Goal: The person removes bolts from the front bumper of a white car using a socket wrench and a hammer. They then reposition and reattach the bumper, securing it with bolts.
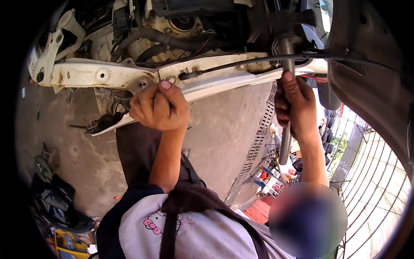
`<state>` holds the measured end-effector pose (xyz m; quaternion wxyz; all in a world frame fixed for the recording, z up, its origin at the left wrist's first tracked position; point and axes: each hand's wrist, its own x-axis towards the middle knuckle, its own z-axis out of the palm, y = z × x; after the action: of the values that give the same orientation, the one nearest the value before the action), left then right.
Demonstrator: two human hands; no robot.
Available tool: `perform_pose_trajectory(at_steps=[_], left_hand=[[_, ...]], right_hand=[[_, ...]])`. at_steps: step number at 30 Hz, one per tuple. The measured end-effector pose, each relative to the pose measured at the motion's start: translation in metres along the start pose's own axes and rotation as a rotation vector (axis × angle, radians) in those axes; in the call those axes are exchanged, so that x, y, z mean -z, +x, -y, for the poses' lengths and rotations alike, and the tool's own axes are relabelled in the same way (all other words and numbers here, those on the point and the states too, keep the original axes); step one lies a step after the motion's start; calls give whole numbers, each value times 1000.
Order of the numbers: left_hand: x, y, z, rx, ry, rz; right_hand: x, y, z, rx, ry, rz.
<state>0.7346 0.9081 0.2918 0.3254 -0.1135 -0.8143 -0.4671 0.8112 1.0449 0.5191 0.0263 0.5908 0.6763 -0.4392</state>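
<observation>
Beam point(86, 74), white and rust-marked, spans from ten to one o'clock. Near its middle the left hand point(159, 103) sits at ten o'clock, fingers curled in and together, thumb tip close to a bolt point(170, 79). Perhaps it is braced there or pinches something small; the inside of the grip is hidden, so I cannot tell whether it holds anything. A black cable point(241, 61) starts beside the bolt and runs along the beam toward two o'clock. The right hand point(297, 103), between two and three o'clock, has its fingers clamped round the hammer point(285, 144), thumb laid up the handle. The head points to one o'clock, dark and hard to make out, while the handle's tail hangs below the fist. Gripped partway up like this, the tool probably gives control rather than reach.

Around them, a black part point(60, 203) lies on the floor point(211, 134) at eight o'clock. Hoses point(159, 41) crowd the space behind the beam at eleven. The cable crosses the handle just above the right thumb and would likely hamper a free swing. Clutter point(271, 181) fills four o'clock, tyres point(330, 129) stand at three, and a dark panel point(371, 47) hems in the right side at two.
</observation>
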Motion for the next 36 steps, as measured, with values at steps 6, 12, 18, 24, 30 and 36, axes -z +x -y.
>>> perform_pose_trajectory(at_steps=[6,12,18,24,30,36], left_hand=[[0,2,-2,18,-46,1],[-1,1,-2,13,-9,-7],[3,2,-4,24,-44,41],[-1,0,0,14,-20,8],[6,3,-5,29,-48,62],[3,1,-2,21,-66,45]], right_hand=[[-7,-11,-47,-200,-279,6],[0,1,-1,42,-8,-42],[-18,-14,-49,-194,-84,58],[-6,2,-2,11,-2,-33],[-24,-15,-38,-316,-38,160],[-23,0,0,-110,37,65]])
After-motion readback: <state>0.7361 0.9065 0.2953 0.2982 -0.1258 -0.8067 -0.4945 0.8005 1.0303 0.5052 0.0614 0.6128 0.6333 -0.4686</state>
